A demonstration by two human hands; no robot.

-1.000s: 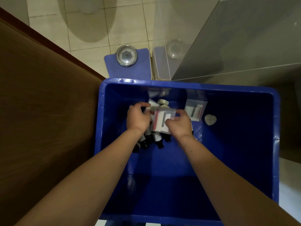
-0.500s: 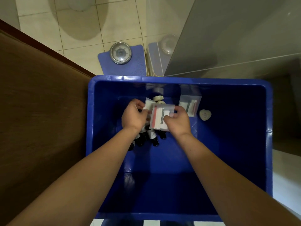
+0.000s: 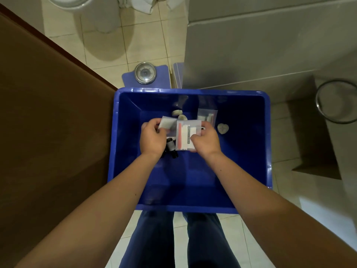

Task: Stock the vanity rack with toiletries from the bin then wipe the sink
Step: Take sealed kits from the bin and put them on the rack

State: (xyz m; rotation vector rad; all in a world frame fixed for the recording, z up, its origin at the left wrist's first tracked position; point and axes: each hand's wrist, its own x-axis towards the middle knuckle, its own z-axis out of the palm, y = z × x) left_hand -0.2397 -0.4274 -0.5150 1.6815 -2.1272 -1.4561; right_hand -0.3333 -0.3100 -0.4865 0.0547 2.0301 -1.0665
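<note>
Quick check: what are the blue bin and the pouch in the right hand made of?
Deep blue rectangular bin: apparently moulded plastic, glossy, with highlights along its rim. Flat pouch with red strip, pinched by the right hand: probably thin translucent plastic film, slightly frosted; its contents show through.

This is a bathroom. A white toilet (image 3: 100, 16) stands in the upper left of the frame on a beige tiled floor (image 3: 143, 41). A blue bathroom scale (image 3: 145, 72) with a round dial lies at upper centre. A blue bin (image 3: 212, 92) holds small toiletry packets (image 3: 206, 118).
</note>
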